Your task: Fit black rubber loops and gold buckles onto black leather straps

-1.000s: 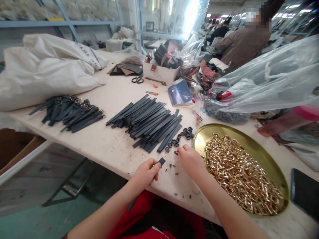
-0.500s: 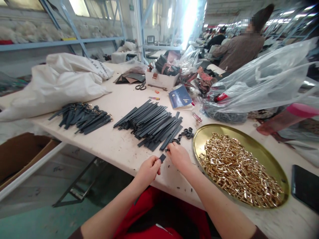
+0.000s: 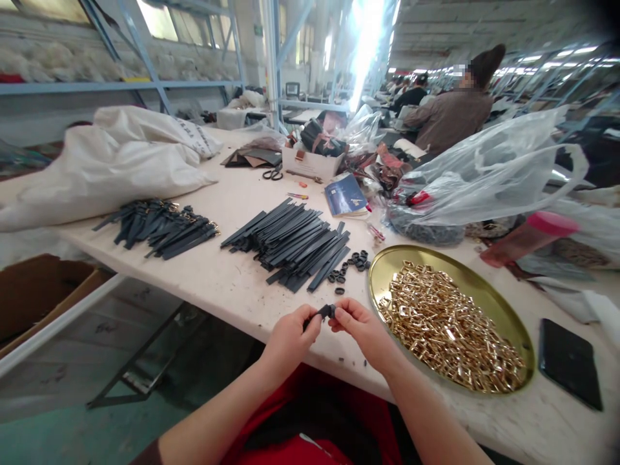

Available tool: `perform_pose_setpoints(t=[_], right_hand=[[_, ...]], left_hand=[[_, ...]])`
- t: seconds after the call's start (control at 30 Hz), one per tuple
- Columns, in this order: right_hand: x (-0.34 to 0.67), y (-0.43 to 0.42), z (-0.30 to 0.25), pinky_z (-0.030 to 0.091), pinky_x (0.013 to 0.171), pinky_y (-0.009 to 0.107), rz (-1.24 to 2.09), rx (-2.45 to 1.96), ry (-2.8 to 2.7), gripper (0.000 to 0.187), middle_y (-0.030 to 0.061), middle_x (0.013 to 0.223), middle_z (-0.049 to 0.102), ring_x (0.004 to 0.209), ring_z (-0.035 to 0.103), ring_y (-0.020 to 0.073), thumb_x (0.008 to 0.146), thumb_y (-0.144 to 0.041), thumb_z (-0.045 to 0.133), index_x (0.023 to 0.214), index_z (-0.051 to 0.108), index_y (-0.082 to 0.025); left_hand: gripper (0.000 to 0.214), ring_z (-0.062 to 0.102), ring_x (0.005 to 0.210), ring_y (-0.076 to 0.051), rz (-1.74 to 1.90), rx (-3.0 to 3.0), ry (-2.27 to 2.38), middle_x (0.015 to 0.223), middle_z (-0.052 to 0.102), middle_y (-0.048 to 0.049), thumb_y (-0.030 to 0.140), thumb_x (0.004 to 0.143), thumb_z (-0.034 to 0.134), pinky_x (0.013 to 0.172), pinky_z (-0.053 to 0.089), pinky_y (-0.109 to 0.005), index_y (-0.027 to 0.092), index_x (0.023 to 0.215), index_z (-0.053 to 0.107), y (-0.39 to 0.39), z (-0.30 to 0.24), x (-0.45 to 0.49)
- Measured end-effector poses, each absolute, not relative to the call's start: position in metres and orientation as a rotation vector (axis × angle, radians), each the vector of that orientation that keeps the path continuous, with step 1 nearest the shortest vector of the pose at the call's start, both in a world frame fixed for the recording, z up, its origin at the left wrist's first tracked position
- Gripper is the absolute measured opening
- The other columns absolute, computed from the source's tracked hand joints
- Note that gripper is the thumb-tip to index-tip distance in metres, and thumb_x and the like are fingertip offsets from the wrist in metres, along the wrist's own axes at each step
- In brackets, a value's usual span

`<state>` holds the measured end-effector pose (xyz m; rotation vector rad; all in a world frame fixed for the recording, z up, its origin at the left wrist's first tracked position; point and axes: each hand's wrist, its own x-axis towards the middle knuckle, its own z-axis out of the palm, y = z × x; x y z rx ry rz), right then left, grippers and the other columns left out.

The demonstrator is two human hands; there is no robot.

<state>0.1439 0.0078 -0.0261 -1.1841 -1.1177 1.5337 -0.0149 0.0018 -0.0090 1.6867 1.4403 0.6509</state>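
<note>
My left hand (image 3: 293, 334) pinches a dark strap (image 3: 321, 312) near the table's front edge. Meeting it from the right, my right hand (image 3: 357, 324) grips a small black loop (image 3: 331, 310) at the strap's end. Whether the strap's tip passes through the loop is too small to tell. Just beyond my hands lie several more black loops (image 3: 359, 259), beside a heap of flat dark straps (image 3: 290, 242). Farther left rests a pile of straps with gold hardware (image 3: 159, 226). A round gold tray (image 3: 526, 336) on the right holds many gold buckles (image 3: 450, 326).
A black phone (image 3: 570, 363) lies right of the tray, and a pink-lidded bottle (image 3: 530, 237) lies behind it. Clear plastic bags (image 3: 489, 168), a blue booklet (image 3: 345, 195), scissors (image 3: 272, 173) and a white sack (image 3: 116, 158) occupy the back. A person (image 3: 445, 116) sits beyond.
My right hand has come away from the loose loops toward me with one loop, up to the strap in my left hand. The left hand stays nearly in place. The view has shifted slightly.
</note>
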Motion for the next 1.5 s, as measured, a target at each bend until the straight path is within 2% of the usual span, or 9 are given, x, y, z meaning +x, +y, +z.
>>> perform_pose_setpoints(t=[0.23, 0.33, 0.47, 0.6, 0.77, 1.07, 1.2, 1.37, 1.5], right_hand=[[0.148, 0.001, -0.027, 0.043, 0.063, 0.028, 1.485, -1.210, -1.206, 0.022, -0.0032, 0.067, 0.056, 0.062, 0.053, 0.0120, 0.069, -0.035, 0.064, 0.082, 0.057, -0.019], [0.152, 0.001, -0.025, 0.041, 0.064, 0.027, 1.585, -1.225, -1.118, 0.025, -0.0026, 0.069, 0.058, 0.063, 0.052, 0.0113, 0.069, -0.033, 0.064, 0.087, 0.059, -0.018], [0.153, 0.001, -0.025, 0.039, 0.065, 0.026, 1.650, -1.222, -1.060, 0.015, -0.0033, 0.067, 0.058, 0.063, 0.050, 0.0103, 0.071, -0.028, 0.060, 0.082, 0.059, -0.018], [0.148, -0.001, -0.027, 0.038, 0.064, 0.025, 1.654, -1.223, -1.076, 0.012, -0.0030, 0.067, 0.058, 0.065, 0.051, 0.0112, 0.071, -0.026, 0.062, 0.080, 0.058, -0.018], [0.148, -0.003, -0.035, 0.041, 0.067, 0.029, 1.730, -1.137, -0.885, 0.029, 0.0008, 0.074, 0.059, 0.066, 0.054, 0.0124, 0.079, -0.045, 0.052, 0.082, 0.060, -0.017], [0.146, -0.015, -0.044, 0.034, 0.054, 0.020, 2.048, -0.983, -0.645, 0.027, -0.0037, 0.063, 0.050, 0.055, 0.042, 0.0069, 0.071, -0.040, 0.066, 0.076, 0.056, -0.016], [0.148, -0.019, -0.038, 0.035, 0.054, 0.021, 1.871, -1.053, -0.759, 0.028, -0.0035, 0.060, 0.051, 0.055, 0.044, 0.0081, 0.072, -0.042, 0.062, 0.068, 0.051, -0.017], [0.148, -0.022, -0.031, 0.037, 0.051, 0.023, 1.291, -1.378, -1.112, 0.027, -0.0052, 0.053, 0.048, 0.050, 0.045, 0.0099, 0.075, -0.039, 0.057, 0.063, 0.039, -0.021], [0.154, -0.029, -0.034, 0.036, 0.048, 0.022, 1.094, -1.475, -1.324, 0.015, -0.0066, 0.057, 0.045, 0.049, 0.044, 0.0094, 0.076, -0.031, 0.053, 0.081, 0.044, -0.020]], left_hand=[[0.025, 0.045, 0.050, -0.011, 0.417, 1.747, 1.269, 0.051, 0.048, 0.0045, 0.032, 0.081, 0.037, 0.050, 0.028, -0.023, 0.019, 0.065, 0.051, 0.005, -0.007, -0.014], [0.017, 0.049, 0.057, -0.012, 0.447, 1.686, 1.225, 0.061, 0.055, 0.0034, 0.028, 0.078, 0.040, 0.054, 0.033, -0.022, 0.018, 0.082, 0.054, 0.008, -0.006, -0.012], [0.030, 0.053, 0.064, -0.012, 0.481, 1.553, 1.131, 0.072, 0.061, 0.0019, 0.015, 0.074, 0.040, 0.060, 0.037, -0.022, 0.018, 0.103, 0.044, 0.009, -0.007, -0.013], [0.023, 0.054, 0.064, -0.012, 0.533, 1.489, 1.149, 0.071, 0.062, 0.0015, 0.017, 0.077, 0.039, 0.062, 0.040, -0.023, 0.018, 0.099, 0.042, 0.012, -0.016, -0.013], [0.022, 0.053, 0.057, -0.011, 0.501, 1.464, 1.267, 0.068, 0.061, 0.0029, 0.027, 0.077, 0.046, 0.054, 0.038, -0.022, 0.019, 0.097, 0.042, 0.014, -0.027, -0.015], [0.024, 0.055, 0.063, -0.014, 0.409, 1.622, 1.375, 0.069, 0.061, 0.0011, 0.039, 0.073, 0.055, 0.056, 0.038, -0.024, 0.018, 0.084, 0.052, 0.012, -0.015, -0.011], [0.019, 0.057, 0.070, -0.014, 0.464, 1.465, 1.209, 0.076, 0.064, -0.0007, 0.034, 0.074, 0.055, 0.062, 0.041, -0.024, 0.017, 0.081, 0.057, 0.005, -0.010, -0.009], [0.017, 0.054, 0.059, -0.009, 0.534, 1.177, 1.084, 0.072, 0.063, 0.0014, 0.026, 0.071, 0.059, 0.056, 0.041, -0.020, 0.016, 0.084, 0.055, -0.005, -0.006, -0.007], [0.016, 0.055, 0.058, -0.008, 0.513, 1.113, 1.064, 0.069, 0.063, 0.0019, 0.023, 0.069, 0.061, 0.058, 0.042, -0.021, 0.015, 0.083, 0.056, -0.010, -0.003, -0.009]])
